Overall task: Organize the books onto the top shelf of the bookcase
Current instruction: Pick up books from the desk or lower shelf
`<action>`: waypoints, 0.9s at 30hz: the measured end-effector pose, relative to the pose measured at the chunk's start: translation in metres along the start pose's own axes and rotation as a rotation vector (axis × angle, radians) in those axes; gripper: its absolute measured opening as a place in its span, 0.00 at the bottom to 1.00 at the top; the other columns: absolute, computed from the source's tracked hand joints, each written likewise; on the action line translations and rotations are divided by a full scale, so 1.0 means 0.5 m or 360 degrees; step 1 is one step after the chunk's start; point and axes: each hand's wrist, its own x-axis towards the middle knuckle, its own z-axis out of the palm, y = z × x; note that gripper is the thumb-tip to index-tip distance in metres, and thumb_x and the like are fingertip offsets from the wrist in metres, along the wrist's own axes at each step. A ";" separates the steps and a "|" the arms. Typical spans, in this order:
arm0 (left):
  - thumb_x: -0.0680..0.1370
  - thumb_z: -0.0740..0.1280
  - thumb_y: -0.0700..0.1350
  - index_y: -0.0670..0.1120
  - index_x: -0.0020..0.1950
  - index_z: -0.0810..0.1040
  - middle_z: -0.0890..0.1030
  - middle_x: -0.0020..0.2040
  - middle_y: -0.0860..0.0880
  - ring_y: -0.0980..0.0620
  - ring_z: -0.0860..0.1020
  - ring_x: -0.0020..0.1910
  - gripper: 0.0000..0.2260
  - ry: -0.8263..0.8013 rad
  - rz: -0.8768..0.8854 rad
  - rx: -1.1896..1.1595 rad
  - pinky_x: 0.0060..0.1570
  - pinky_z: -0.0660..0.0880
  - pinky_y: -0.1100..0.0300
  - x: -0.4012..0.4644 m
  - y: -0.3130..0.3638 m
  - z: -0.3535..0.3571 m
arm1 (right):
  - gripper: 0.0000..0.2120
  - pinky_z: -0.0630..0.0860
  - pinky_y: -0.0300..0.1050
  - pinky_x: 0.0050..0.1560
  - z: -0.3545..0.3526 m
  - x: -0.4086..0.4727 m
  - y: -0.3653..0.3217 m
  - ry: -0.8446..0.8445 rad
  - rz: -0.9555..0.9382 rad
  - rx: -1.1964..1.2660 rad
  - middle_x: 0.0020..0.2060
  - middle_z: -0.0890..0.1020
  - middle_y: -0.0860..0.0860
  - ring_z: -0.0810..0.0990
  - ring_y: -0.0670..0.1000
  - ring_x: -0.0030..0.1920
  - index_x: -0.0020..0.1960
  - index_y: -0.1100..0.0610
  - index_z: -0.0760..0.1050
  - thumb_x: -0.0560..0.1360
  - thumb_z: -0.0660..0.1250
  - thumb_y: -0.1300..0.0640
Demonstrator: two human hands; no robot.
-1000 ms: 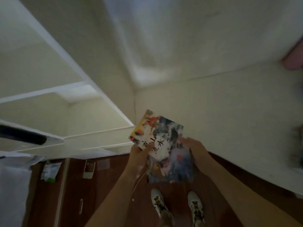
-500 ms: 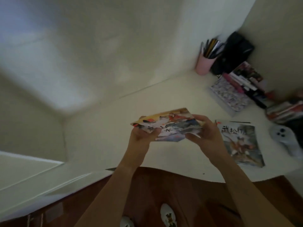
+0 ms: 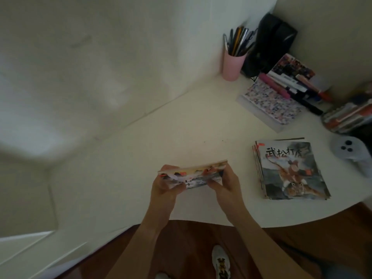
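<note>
Both hands hold a thin bundle of books (image 3: 192,175) over the counter (image 3: 141,158). The left hand (image 3: 168,187) grips the bundle's left end, fingers curled round the far edge and thumb pressed on the near cover. The right hand (image 3: 225,183) grips the right end the same way, thumb on the cover and fingers wrapped behind. The bundle is tilted so that its top edge faces the camera and only a strip of the colourful cover shows; it is blurred, and the number of books in it cannot be told. Whether its lower edge touches the counter cannot be told either.

To the right, apart from the hands, a stack of books (image 3: 289,172) lies flat on the counter, its top cover showing a figure on a tiger under large characters. Just beyond it, at the right edge, lies a white controller (image 3: 350,152). Further back sits a patterned notebook (image 3: 271,101), with pens and markers (image 3: 293,85) on and beside it, and more books (image 3: 350,115) lie at the far right. In the corner stands a pink cup (image 3: 233,65) full of pens, next to a black bag (image 3: 271,43).

Below the counter's edge is a dark wooden floor (image 3: 181,248), with a white shoe (image 3: 221,262) on it. White shelf boards (image 3: 26,244) show at lower left.
</note>
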 end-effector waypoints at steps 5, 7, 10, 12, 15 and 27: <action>0.77 0.68 0.29 0.43 0.67 0.79 0.84 0.62 0.50 0.46 0.81 0.63 0.20 0.0025 -0.0128 0.0015 0.56 0.79 0.55 -0.009 0.041 0.060 | 0.11 0.74 0.40 0.47 -0.041 0.002 -0.041 0.0040 0.0001 -0.0158 0.49 0.80 0.44 0.78 0.37 0.44 0.60 0.49 0.70 0.81 0.67 0.60; 0.80 0.65 0.30 0.48 0.81 0.62 0.68 0.74 0.57 0.54 0.68 0.73 0.32 -0.0057 -0.0167 0.0130 0.63 0.70 0.60 -0.011 0.087 0.132 | 0.14 0.75 0.39 0.42 -0.112 0.001 -0.085 0.0192 -0.0019 -0.0310 0.45 0.76 0.40 0.75 0.39 0.38 0.63 0.48 0.65 0.82 0.66 0.57; 0.83 0.65 0.39 0.49 0.82 0.50 0.62 0.78 0.53 0.51 0.66 0.75 0.33 -0.0348 -0.0163 0.0584 0.70 0.68 0.55 -0.011 0.114 0.277 | 0.23 0.76 0.41 0.36 -0.254 -0.001 -0.127 0.0509 0.0083 -0.0548 0.45 0.77 0.39 0.78 0.43 0.38 0.71 0.48 0.62 0.81 0.68 0.56; 0.80 0.66 0.44 0.46 0.75 0.60 0.72 0.71 0.47 0.44 0.74 0.68 0.26 -0.0414 -0.0119 0.0955 0.66 0.74 0.47 -0.015 0.103 0.365 | 0.24 0.75 0.41 0.39 -0.344 0.004 -0.119 0.0683 0.0241 -0.0716 0.52 0.80 0.47 0.79 0.45 0.44 0.71 0.51 0.64 0.79 0.69 0.56; 0.78 0.67 0.48 0.43 0.71 0.64 0.66 0.64 0.44 0.41 0.67 0.69 0.24 -0.0460 -0.0056 0.1430 0.69 0.68 0.48 -0.024 0.074 0.452 | 0.24 0.73 0.49 0.54 -0.429 0.019 -0.073 0.0717 0.0476 -0.0970 0.60 0.75 0.58 0.77 0.58 0.57 0.69 0.56 0.69 0.75 0.71 0.55; 0.65 0.81 0.48 0.39 0.43 0.80 0.82 0.37 0.47 0.49 0.84 0.39 0.17 0.0025 -0.0756 0.0688 0.35 0.74 0.60 0.048 0.018 0.518 | 0.20 0.78 0.55 0.60 -0.499 0.044 0.024 0.0514 0.0810 -0.0426 0.59 0.82 0.53 0.81 0.56 0.56 0.63 0.55 0.76 0.76 0.72 0.46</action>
